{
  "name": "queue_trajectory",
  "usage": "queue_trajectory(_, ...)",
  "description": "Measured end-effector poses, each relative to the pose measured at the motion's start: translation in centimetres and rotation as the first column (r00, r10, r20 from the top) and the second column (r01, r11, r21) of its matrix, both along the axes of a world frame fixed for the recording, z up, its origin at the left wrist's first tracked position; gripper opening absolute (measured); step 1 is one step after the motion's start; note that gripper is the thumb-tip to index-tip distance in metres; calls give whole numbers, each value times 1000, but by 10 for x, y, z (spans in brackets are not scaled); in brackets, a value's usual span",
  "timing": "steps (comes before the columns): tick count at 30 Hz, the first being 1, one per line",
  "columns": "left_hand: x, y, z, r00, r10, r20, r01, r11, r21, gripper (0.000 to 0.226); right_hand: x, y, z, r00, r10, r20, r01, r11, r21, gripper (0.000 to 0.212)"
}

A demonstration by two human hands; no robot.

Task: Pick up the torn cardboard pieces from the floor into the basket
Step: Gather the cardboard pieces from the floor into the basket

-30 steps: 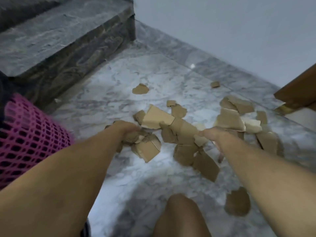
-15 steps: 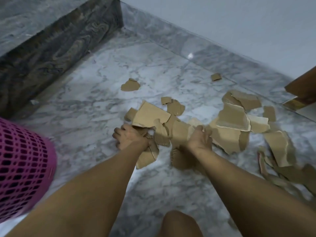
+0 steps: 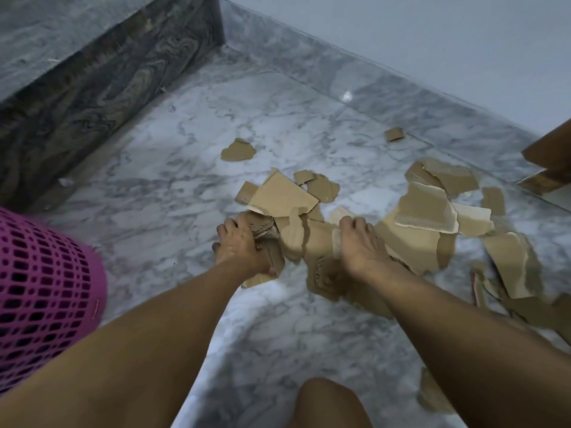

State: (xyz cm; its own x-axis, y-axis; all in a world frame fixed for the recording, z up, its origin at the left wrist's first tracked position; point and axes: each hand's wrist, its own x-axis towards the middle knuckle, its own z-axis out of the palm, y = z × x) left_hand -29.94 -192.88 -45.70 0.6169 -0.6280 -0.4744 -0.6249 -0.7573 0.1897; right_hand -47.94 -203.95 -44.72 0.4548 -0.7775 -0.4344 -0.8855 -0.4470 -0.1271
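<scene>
Head view: person crouched over a grey-veined marble floor, one bare knee at bottom centre. Left hand is down on the left edge of the torn cardboard pieces, fingers curled closed around a bunch of crumpled scraps, more scraps sticking out under the wrist. Right hand is pressed palm-down on the middle of the pile, fingers bent over a pale strip; can't tell if it actually has a grip or is only resting on it. Pile sits mid-floor between both hands and spreads right: a large flat piece just beyond the left hand, a layered cluster with white torn edges to the right, more scraps trailing toward the right edge. Two strays lie apart from the pile: a rounded piece farther out, a small square one near the marble skirting. Pink mesh basket stands at the left edge, beside the left forearm, well apart from the pile. Dark marble step upper left, wooden edge at right.
</scene>
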Motion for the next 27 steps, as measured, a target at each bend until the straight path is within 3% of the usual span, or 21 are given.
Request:
queue_trajectory(2, 2, -1, -1, 996, 59, -62, -63, 997, -52, 101, 2, -3, 1, 995, -42, 91, 42, 999, 1, 41)
queue_trajectory(4, 8, -2, -4, 990, 96, -104, -106, 989, -104, 81, 3, -8, 7, 991, -76, 112, 69, 995, 68, 47)
queue_trajectory(8, 23, -1, -8, 978, 127, -166, -150, 980, -134, 49, 7, -28, 26, 993, -80, 84, 56, 963, 262, 72)
queue_trajectory(14, 54, -4, 4, 934, 195, -301, -281, 918, -279, 16, 22, -66, 43, 1000, 9, -14, -4, 958, 288, 71)
queue_trajectory(19, 68, -22, 19, 866, 230, -444, -406, 841, -356, 25, 38, -85, 47, 998, 50, -35, -39, 962, 271, 53)
queue_trajectory(23, 72, -31, 27, 731, 425, -534, -649, 674, -351, 32, 46, -96, 62, 984, 119, -136, -104, 988, 117, 38)
queue_trajectory(27, 71, -30, 25, 517, 645, -563, -827, 546, -132, 85, 55, -108, 74, 997, 26, -71, -19, 995, 102, 35)
